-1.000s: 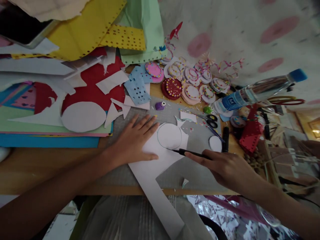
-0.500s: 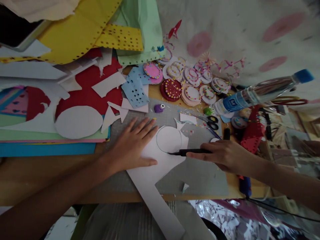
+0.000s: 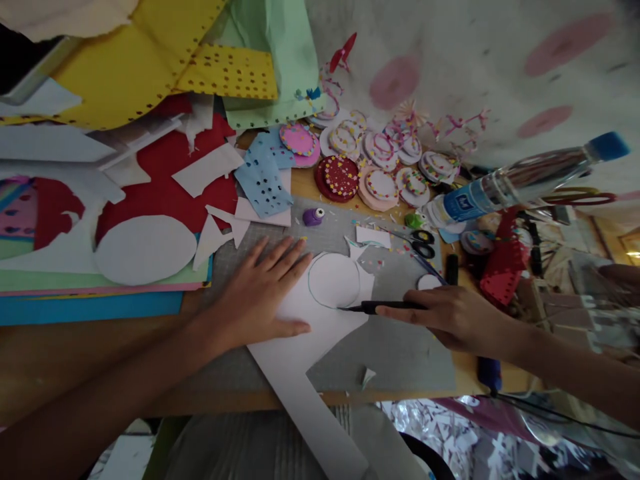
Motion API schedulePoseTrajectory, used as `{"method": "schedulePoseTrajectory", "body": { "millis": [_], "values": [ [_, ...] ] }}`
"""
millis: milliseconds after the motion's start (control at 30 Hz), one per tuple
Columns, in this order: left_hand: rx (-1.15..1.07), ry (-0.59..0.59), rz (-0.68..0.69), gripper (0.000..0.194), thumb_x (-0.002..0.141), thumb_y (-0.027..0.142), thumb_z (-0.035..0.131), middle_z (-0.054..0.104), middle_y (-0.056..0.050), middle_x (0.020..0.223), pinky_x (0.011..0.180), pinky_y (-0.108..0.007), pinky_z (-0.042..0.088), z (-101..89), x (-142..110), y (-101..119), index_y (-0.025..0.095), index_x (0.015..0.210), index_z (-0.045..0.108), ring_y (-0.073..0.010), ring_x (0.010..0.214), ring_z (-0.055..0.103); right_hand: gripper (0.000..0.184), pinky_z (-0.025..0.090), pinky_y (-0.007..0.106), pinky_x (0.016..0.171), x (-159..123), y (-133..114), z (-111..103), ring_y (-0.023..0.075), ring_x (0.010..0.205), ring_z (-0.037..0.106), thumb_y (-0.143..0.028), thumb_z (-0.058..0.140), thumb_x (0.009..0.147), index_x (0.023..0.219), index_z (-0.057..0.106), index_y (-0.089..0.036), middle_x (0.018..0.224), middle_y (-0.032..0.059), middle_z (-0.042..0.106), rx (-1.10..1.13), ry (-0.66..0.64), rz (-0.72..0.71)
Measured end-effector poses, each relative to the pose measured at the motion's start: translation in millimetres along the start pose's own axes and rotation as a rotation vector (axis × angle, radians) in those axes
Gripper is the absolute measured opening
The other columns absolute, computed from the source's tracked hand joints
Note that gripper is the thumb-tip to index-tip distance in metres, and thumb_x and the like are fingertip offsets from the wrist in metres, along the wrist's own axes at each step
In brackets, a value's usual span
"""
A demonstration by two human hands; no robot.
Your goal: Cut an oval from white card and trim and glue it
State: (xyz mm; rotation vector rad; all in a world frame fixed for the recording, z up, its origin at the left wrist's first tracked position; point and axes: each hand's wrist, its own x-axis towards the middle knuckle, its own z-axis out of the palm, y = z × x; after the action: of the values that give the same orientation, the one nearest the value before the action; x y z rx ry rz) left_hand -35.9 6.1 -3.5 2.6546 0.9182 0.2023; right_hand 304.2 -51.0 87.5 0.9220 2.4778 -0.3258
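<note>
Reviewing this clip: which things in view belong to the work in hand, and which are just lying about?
In use:
- left hand, flat on the white sheet
- right hand, holding a slim black tool
- grey mat, under the sheet

Apparently lying about:
- scissors
- plastic bottle
- purple gadget
- yellow paper

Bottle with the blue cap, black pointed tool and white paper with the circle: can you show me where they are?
Bottle (image 3: 520, 181): head view, on its clear body.
Black pointed tool (image 3: 383, 307): head view, on its black handle.
White paper (image 3: 325, 335): head view, on its plain middle part.
</note>
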Motion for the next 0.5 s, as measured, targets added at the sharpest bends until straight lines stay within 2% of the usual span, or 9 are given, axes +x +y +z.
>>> {"method": "schedulePoseTrajectory", "body": {
  "millis": [100, 267, 500],
  "values": [
    [0.005, -0.007, 0.003, 0.098, 0.079, 0.076, 0.046, 0.014, -0.012, 0.161, 0.119, -0.051, 0.002, -0.2, 0, 0, 0.014, 0.151, 0.025, -0.0302, 0.148, 0.012, 0.084, 0.038, 0.026, 0.062, 1, 12, -6, 0.0149, 0.069, 0.056, 0.003, 0.043, 0.08, 0.15, 0.025, -0.038, 0.095, 0.002, 0.061, -0.083, -0.004, -0.05],
    [0.009, -0.007, 0.01, 0.097, 0.08, 0.076, 0.044, 0.014, -0.012, 0.161, 0.118, -0.051, 0.0, -0.9, 1, 0, 0.013, 0.151, 0.024, -0.0303, 0.148, 0.012, 0.079, 0.034, 0.028, 0.058, 0, 32, -15, 0.0155, 0.064, 0.051, -0.002, 0.048, 0.079, 0.149, 0.03, -0.034, 0.086, 0.0012, 0.058, -0.148, 0.058, -0.15],
    [0.008, -0.004, 0.003, 0.096, 0.08, 0.075, 0.046, 0.016, -0.012, 0.16, 0.118, -0.05, 0.0, 0.2, 1, 0, 0.013, 0.151, 0.026, -0.0302, 0.148, 0.013, 0.065, 0.033, 0.028, 0.055, 21, 55, -38, 0.0153, 0.06, 0.047, -0.007, 0.042, 0.091, 0.146, 0.035, -0.041, 0.076, -0.0008, 0.057, -0.325, 0.151, -0.299]
  ]
}}
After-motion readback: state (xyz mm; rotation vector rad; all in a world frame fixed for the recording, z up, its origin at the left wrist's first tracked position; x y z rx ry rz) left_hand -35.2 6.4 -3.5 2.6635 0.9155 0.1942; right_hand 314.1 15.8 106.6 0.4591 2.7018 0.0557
